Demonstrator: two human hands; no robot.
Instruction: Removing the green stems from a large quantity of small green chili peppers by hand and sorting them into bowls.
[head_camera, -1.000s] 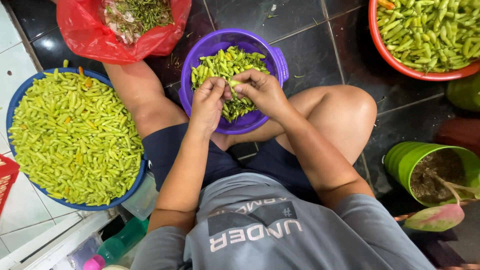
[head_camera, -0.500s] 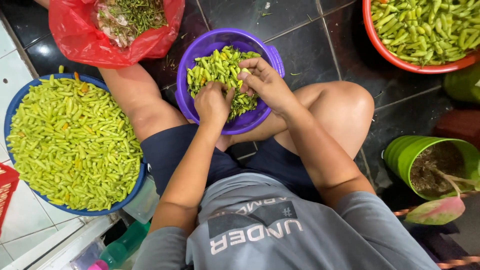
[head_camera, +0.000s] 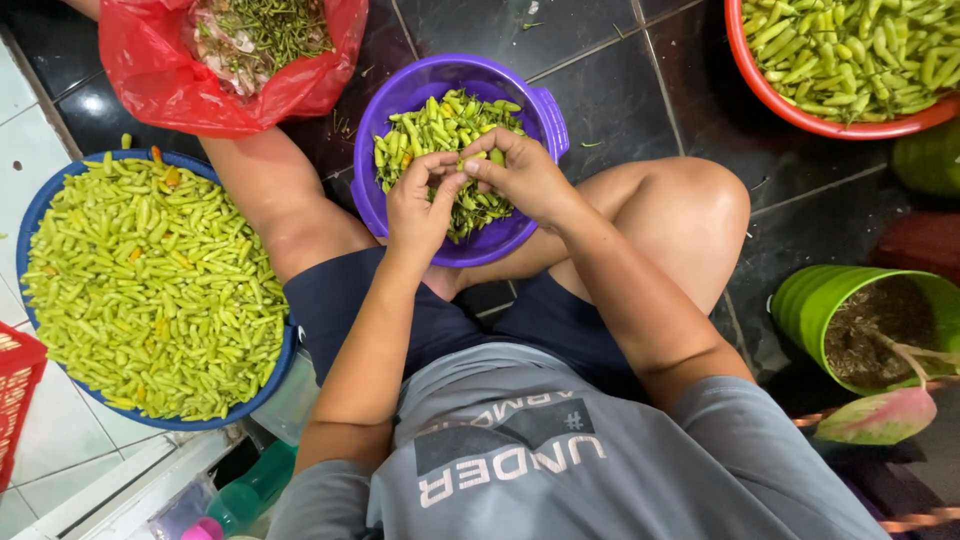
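Observation:
I sit on a dark tiled floor with a purple bowl (head_camera: 540, 110) of green chili peppers between my legs. Both hands hover over the bowl, fingertips meeting. My left hand (head_camera: 420, 205) and my right hand (head_camera: 520, 175) pinch one small green chili (head_camera: 468, 160) between them. The rest of the chilies (head_camera: 435, 130) lie loose in the bowl beneath my hands.
A big blue basin (head_camera: 40, 210) heaped with green chilies sits at my left. A red plastic bag (head_camera: 160, 80) of stems lies at top left. A red basin (head_camera: 800, 115) of chilies is top right, a green pot (head_camera: 810, 310) with a plant at right, a red crate (head_camera: 15, 400) at the left edge.
My hands lifted from the chilies in the bowl and came together, now pinching one chili between the fingertips. The view shifted slightly.

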